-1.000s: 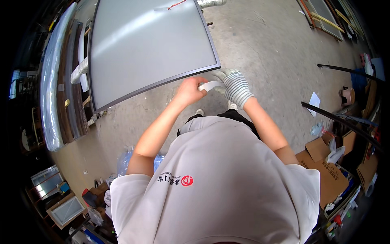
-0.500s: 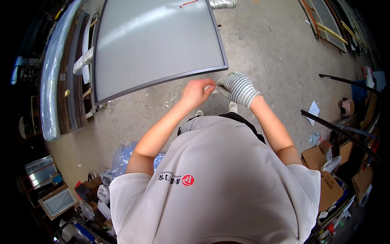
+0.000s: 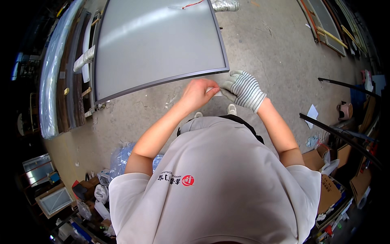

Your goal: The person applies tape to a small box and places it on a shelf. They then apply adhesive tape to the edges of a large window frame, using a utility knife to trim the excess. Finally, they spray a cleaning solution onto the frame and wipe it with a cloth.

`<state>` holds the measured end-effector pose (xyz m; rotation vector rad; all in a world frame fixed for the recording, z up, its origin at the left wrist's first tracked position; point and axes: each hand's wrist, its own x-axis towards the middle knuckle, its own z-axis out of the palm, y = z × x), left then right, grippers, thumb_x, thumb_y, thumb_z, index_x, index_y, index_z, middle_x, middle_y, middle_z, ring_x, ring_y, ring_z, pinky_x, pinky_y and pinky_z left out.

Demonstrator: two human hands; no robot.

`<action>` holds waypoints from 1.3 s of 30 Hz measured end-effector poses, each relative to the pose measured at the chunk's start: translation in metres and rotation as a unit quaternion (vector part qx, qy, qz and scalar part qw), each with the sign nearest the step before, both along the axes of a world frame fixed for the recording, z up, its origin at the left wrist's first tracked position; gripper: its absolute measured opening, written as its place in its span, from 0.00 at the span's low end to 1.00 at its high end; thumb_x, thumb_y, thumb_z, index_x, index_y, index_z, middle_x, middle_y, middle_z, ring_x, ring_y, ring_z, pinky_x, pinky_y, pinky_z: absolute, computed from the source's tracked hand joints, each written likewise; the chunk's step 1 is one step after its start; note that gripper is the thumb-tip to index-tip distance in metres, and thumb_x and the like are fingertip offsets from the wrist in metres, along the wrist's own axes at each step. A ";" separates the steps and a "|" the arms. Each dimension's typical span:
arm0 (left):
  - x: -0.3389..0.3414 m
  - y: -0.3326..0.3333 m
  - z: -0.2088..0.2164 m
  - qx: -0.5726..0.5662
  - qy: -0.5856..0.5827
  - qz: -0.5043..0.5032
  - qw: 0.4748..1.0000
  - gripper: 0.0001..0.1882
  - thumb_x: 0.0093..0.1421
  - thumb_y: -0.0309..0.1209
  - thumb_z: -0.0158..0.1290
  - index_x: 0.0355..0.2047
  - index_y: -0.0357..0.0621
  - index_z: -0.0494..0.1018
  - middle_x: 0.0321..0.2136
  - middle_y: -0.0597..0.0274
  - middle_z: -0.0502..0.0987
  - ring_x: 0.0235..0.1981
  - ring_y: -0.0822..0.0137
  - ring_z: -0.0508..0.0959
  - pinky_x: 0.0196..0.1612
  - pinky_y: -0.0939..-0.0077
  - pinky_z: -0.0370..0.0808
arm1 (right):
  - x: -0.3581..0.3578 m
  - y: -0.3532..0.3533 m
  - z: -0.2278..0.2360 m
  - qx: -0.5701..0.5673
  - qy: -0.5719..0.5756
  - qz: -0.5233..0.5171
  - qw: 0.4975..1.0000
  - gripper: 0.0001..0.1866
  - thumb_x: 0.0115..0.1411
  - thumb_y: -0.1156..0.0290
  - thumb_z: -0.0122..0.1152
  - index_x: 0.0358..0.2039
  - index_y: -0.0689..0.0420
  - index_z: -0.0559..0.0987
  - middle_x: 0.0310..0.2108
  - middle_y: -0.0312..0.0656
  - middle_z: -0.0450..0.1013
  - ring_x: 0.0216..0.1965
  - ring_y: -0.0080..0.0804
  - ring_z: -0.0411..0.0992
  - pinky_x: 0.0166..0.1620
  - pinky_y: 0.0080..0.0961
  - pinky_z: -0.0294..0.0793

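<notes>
My bare left hand (image 3: 199, 94) is closed, thumb and fingers pinching a small white strip (image 3: 218, 93). On my right hand (image 3: 245, 90) is a pale glove with dark stripes; its fingertips are pressed together at the strip's other end. The strip's exact kind is too small to tell, and my fingers partly hide it. Just beyond both hands lies a large grey panel (image 3: 162, 49) in a dark frame, its near right corner close to my right hand. My hands appear apart from the frame. A thin red piece (image 3: 192, 4) rests on the panel's far part.
Long plastic-wrapped profiles (image 3: 57, 77) stand along the left. A wrapped support (image 3: 84, 60) shows beside the panel. Dark bars (image 3: 337, 132) jut in from the right, near cardboard boxes (image 3: 328, 191) and a white sheet (image 3: 312, 115). Blue plastic (image 3: 121, 157) lies behind my left arm.
My right hand has moved slightly right and turned a little, and my left hand has shifted slightly right. More of the white strip shows between them.
</notes>
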<state>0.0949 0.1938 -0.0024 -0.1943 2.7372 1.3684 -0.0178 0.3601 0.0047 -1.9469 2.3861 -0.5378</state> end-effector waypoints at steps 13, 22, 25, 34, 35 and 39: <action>0.007 0.009 0.004 0.167 0.084 -0.022 0.982 0.06 0.58 0.29 0.52 0.29 0.39 0.74 0.21 0.65 0.71 0.25 0.71 0.67 0.26 0.75 0.63 | 0.012 0.015 -0.007 -0.240 0.041 0.043 0.969 0.07 0.44 0.66 0.61 0.26 0.52 0.75 0.22 0.35 0.71 0.30 0.36 0.71 0.47 0.35 0.71; 0.016 -0.050 -0.048 -0.094 0.021 0.077 0.992 0.13 0.56 0.37 0.55 0.35 0.42 0.77 0.21 0.57 0.74 0.24 0.61 0.74 0.31 0.69 0.70 | 0.013 0.024 0.017 -0.093 -0.034 -0.022 0.995 0.03 0.50 0.70 0.60 0.26 0.53 0.75 0.19 0.38 0.70 0.24 0.38 0.70 0.41 0.34 0.72; 0.016 -0.039 -0.027 -0.049 -0.067 -0.020 0.996 0.19 0.53 0.41 0.58 0.43 0.45 0.75 0.16 0.60 0.71 0.19 0.65 0.70 0.26 0.71 0.67 | 0.009 0.022 0.019 -0.062 -0.054 -0.048 0.996 0.04 0.51 0.71 0.55 0.28 0.54 0.76 0.23 0.40 0.72 0.28 0.42 0.70 0.38 0.35 0.70; -0.013 0.000 -0.070 0.217 -0.114 -0.080 0.966 0.12 0.61 0.36 0.51 0.30 0.42 0.79 0.15 0.74 0.69 0.18 0.81 0.63 0.22 0.82 0.61 | 0.001 0.000 -0.009 0.078 -0.183 -0.115 0.973 0.21 0.48 0.68 0.61 0.45 0.55 0.73 0.32 0.50 0.74 0.38 0.47 0.72 0.44 0.37 0.71; -0.015 -0.002 -0.076 0.213 -0.124 -0.071 0.966 0.13 0.62 0.36 0.51 0.28 0.42 0.80 0.15 0.74 0.70 0.18 0.81 0.63 0.22 0.82 0.61 | -0.001 0.001 -0.016 0.058 -0.230 -0.157 0.959 0.25 0.48 0.67 0.62 0.49 0.55 0.71 0.34 0.51 0.74 0.39 0.48 0.72 0.45 0.37 0.71; -0.014 -0.012 -0.095 0.172 -0.104 -0.053 0.978 0.13 0.61 0.36 0.52 0.28 0.41 0.79 0.13 0.72 0.68 0.17 0.82 0.63 0.20 0.82 0.60 | -0.011 0.024 -0.086 0.002 -0.327 -0.257 0.909 0.45 0.41 0.60 0.72 0.58 0.58 0.61 0.41 0.48 0.72 0.36 0.37 0.72 0.43 0.30 0.73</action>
